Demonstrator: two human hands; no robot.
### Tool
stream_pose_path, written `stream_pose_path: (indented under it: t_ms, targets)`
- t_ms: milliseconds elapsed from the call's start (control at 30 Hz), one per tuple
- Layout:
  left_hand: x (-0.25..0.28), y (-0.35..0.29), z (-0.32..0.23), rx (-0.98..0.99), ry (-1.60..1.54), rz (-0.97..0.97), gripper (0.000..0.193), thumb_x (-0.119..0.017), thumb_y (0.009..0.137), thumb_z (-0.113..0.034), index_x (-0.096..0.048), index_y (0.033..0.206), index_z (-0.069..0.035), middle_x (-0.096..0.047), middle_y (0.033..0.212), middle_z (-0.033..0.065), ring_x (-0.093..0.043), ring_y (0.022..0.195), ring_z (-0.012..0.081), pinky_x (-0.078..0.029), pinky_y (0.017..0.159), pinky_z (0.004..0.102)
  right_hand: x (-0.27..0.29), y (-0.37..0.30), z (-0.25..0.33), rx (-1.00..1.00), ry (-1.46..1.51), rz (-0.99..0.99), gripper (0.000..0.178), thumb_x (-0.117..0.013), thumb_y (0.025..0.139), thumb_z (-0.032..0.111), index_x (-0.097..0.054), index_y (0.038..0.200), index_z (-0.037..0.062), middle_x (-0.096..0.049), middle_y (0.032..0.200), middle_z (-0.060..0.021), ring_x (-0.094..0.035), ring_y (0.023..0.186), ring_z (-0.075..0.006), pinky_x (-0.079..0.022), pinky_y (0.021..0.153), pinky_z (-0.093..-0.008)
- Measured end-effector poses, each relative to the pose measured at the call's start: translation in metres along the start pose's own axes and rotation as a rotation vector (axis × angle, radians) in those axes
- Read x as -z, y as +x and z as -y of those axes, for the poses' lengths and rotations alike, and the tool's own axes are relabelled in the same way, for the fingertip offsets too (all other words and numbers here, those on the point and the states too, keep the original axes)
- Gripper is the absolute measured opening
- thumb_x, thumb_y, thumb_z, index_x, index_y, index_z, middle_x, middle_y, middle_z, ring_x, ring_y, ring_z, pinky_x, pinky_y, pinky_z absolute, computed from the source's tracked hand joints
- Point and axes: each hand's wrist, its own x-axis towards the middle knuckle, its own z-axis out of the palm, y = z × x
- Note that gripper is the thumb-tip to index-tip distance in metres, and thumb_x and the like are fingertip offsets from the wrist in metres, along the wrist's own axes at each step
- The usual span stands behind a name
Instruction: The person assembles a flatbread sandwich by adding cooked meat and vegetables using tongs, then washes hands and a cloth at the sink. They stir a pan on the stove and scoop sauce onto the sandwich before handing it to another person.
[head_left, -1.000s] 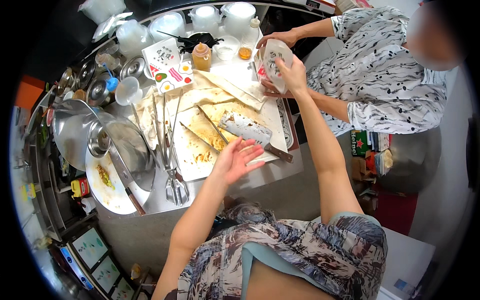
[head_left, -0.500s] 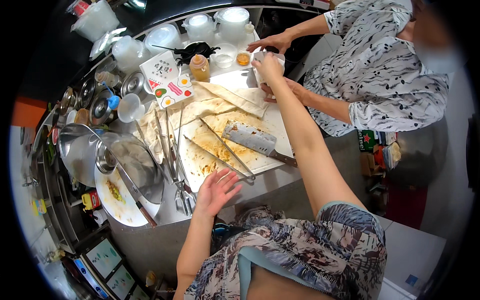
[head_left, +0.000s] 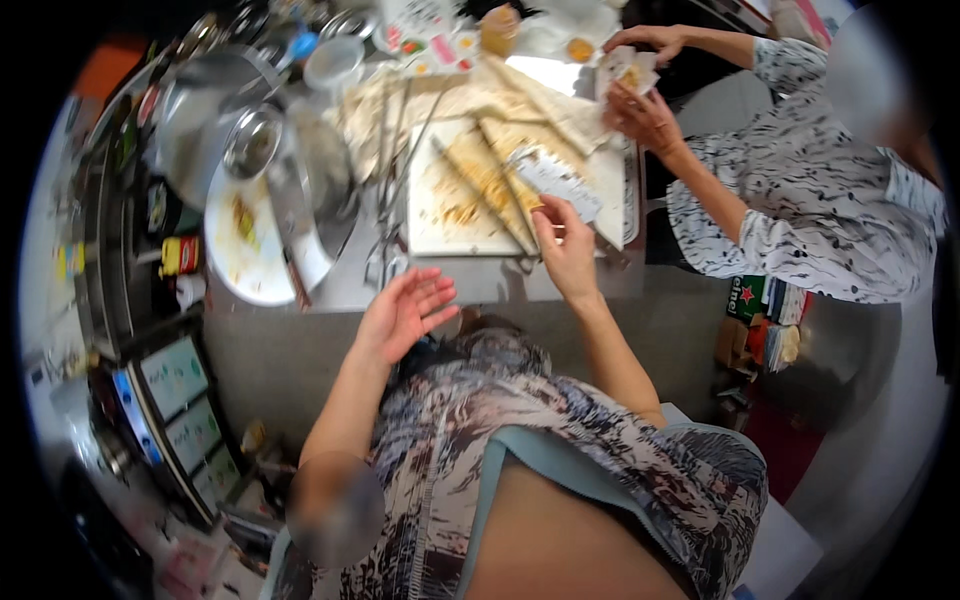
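Observation:
My left hand hangs in the air in front of the counter edge, palm up, fingers apart and holding nothing. Loosely bent, the fingers of my right hand hover by the near side of a white cutting board, with nothing visible in them. A cleaver with a smeared blade lies on the board beside that hand. Left of it rest metal tongs amid brown and yellow food smears. A co-worker's hands hold a small white paper box with food in it at the far right.
Pale folded sheets lie behind the board. On the left are a white plate with scraps, a large steel bowl and a brown-handled knife. A sauce bottle and an orange sauce cup stand at the back.
My right hand has let go of the paper box and drawn back to the board's near side. The co-worker now holds the box. My view has shifted; my left hand stays open.

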Motion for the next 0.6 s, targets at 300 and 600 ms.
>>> stream_pose_path:
  t_ms: [300,600]
  targets:
    - [0.094,-0.163,-0.016,-0.273,-0.191,0.107,0.036,-0.048,0.097,-0.029,-0.057,0.115,0.001,-0.061,0.115,0.0176,-0.06,0.105,0.0297,-0.048,0.095,0.0494,-0.1,-0.104,0.035,-0.005,0.046,0.345,0.024,-0.056,0.094,0.011,-0.06,0.112,-0.0041,-0.066,0.097,-0.01,-0.063,0.085,-0.0148,-0.051,0.074,-0.0271]
    - [0.275,-0.366,-0.014,-1.073,-0.359,-0.108,0.043,-0.046,0.095,-0.037,-0.053,0.119,-0.002,-0.06,0.113,0.0171,-0.059,0.101,0.0274,-0.048,0.091,0.0427,-0.353,-0.21,0.146,0.269,0.101,0.982,0.023,-0.052,0.096,0.008,-0.058,0.114,-0.0043,-0.065,0.09,-0.0082,-0.06,0.08,-0.0132,-0.048,0.077,-0.0253]
